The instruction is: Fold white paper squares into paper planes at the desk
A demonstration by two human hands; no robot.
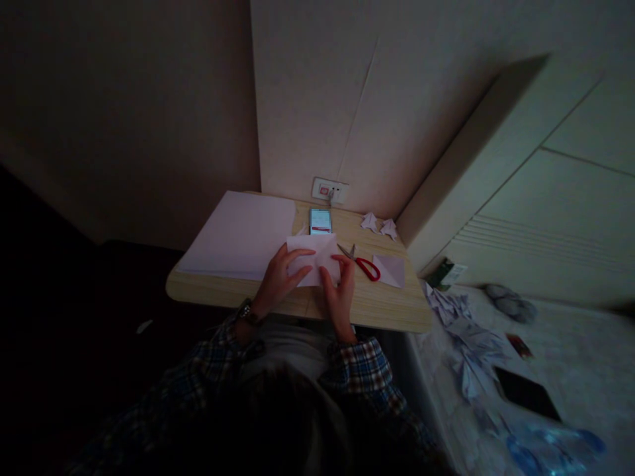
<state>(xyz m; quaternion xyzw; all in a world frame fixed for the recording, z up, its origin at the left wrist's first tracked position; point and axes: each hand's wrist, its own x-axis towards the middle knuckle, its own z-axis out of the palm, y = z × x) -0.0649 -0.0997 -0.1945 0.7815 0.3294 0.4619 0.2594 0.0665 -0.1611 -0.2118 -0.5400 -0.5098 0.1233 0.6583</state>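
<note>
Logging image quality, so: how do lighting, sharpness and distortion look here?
Head view: dim overall, floor at left almost black; phone screen bright, its text illegible; held paper and scissors distinguishable, fine detail soft; outer areas seemingly wide-angle stretched.

Ctr frame, txt on the phone (320, 219) is too small for us to read. Some fingers of the L hand (276, 279) & R hand (340, 292) are hidden under the white sheet (325, 246). Btm R, the blue plastic (550, 451) is blurred — we can't ID it — & the bed (590, 370) runs off-frame.
</note>
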